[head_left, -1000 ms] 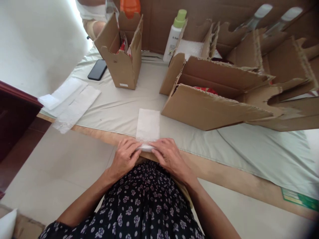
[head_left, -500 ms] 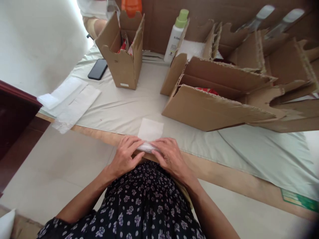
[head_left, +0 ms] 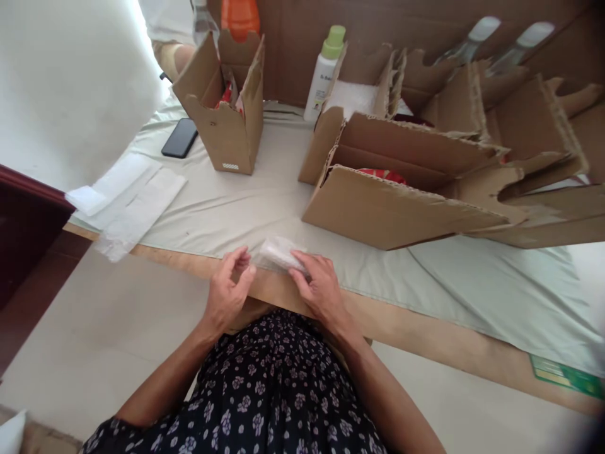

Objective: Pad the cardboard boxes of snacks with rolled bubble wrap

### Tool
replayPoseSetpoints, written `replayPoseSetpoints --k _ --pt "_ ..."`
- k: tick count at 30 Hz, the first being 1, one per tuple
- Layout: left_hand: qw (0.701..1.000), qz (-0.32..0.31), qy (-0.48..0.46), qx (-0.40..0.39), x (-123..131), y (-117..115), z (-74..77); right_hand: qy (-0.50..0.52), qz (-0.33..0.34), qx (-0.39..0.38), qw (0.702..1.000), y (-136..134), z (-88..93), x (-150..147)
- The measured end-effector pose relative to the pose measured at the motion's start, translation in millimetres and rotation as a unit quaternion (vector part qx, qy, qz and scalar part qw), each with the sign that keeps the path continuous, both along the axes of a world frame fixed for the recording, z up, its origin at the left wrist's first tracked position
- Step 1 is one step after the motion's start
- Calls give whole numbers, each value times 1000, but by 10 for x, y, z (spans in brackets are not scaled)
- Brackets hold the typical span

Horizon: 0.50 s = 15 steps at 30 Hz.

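A small, whitish, partly see-through packet (head_left: 278, 251) lies at the table's front edge. My right hand (head_left: 316, 279) has its thumb and fingers closed on the packet's right end. Just left of the packet is my left hand (head_left: 232, 277), its fingers curled but apart from the thumb, with nothing between them. Farther left, flat white sheets or sleeves (head_left: 146, 198) lie on the cloth, overhanging the edge a little.
Open cardboard boxes (head_left: 401, 208) stand at the right, and a narrow one (head_left: 236, 142) at the back left. A phone (head_left: 180, 137) lies beside it. A white bottle (head_left: 321, 79) with a green cap stands between the boxes. A person's arm (head_left: 182, 57) shows behind.
My left hand has let go of the packet and moved left. The flat white piece in front of my hands is now folded or rolled up, and the packet sits slightly farther forward.
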<state>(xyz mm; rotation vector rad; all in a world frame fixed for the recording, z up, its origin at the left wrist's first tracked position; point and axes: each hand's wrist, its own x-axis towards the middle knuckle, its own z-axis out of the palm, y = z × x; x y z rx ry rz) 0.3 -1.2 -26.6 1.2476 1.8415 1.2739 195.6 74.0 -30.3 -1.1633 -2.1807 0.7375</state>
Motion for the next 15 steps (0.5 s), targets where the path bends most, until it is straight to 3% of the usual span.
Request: replayPoseSetpoints --k 3,6,9,11,15 --pt "970 -53 -232 -49 122 -125 14 87 6 -133 987 -88 112 9" --pt "939 -74 -328 -68 244 -98 50 106 38 -171 979 -204 239 98" --pt "960 -102 -248 -84 320 -17 167 99 5 -158 982 -237 349 315" --pt "967 -181 -157 -86 380 28 270 113 18 -198 973 -215 427 487" --pt "944 -325 -36 -52 598 91 404 89 85 -236 964 -144 597 714"
